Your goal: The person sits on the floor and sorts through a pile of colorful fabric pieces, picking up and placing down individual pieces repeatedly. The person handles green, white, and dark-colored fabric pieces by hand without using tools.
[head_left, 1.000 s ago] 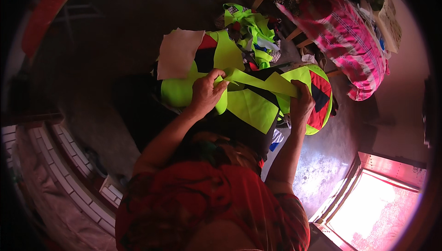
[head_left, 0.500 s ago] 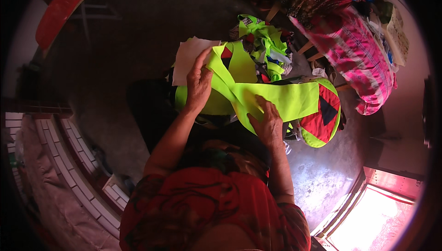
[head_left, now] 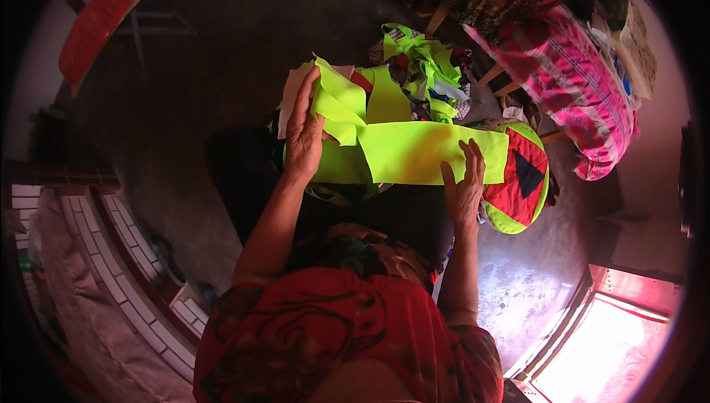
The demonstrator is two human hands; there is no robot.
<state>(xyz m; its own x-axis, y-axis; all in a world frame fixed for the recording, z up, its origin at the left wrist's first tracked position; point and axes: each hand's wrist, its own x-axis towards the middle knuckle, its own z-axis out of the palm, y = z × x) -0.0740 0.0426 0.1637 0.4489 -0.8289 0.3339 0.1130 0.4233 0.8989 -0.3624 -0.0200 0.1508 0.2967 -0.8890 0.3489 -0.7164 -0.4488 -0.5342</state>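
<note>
1. Hands work neon-yellow cloth on the person's lap, seen from above through a fisheye lens.
2. Left hand (head_left: 305, 131) lies flat on the left end of the cloth (head_left: 414, 153), fingers straight and close together, pressing a raised fold there. A second ago this hand was lower and curled around the fabric; it has since slid up and flattened out.
3. Right hand (head_left: 464, 181) rests on the right end of the strip, fingers spread a little, pressing down rather than gripping. A second ago it was pinching the cloth's far right edge beside the patchwork piece; it has since moved inward.
4. Cloth now lies as one long smooth band across the lap, where before it was bunched and crossed. Judging by this, the smoothing or folding looks partly done.
5. Patchwork piece (head_left: 521, 181), round, red and black with a yellow rim, sits just right of the right hand, touching the strip's end.
6. Scrap pile (head_left: 421, 63) of yellow-green offcuts lies beyond the strip.
7. Pink bundle (head_left: 584, 100) sits further right, well apart.
</note>
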